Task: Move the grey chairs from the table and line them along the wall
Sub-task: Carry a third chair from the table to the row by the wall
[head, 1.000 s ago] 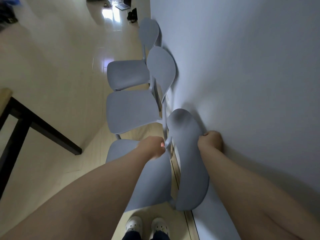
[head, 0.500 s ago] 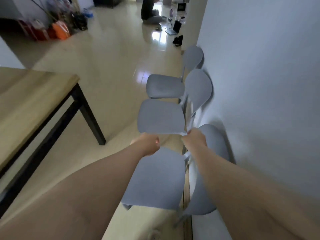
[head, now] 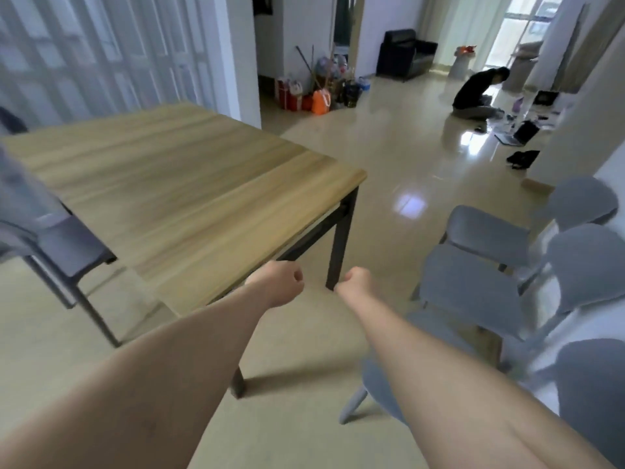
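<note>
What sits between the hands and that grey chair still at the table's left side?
The wooden table does: its near corner lies between both hands and the remaining grey chair. The floor around that corner looks clear, so walking around seems possible.

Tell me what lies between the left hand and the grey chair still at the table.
In the head view, the wooden table's near corner lies between the left hand and that grey chair; nothing else.

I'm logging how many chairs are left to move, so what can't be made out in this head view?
- Chair at the table: motion-blurred and cut by the left edge; whether more stand behind it is hidden.
- Nearest chair by the wall: seat covered by the right forearm.
- Left hand, right hand: curled, apparently empty.
</note>
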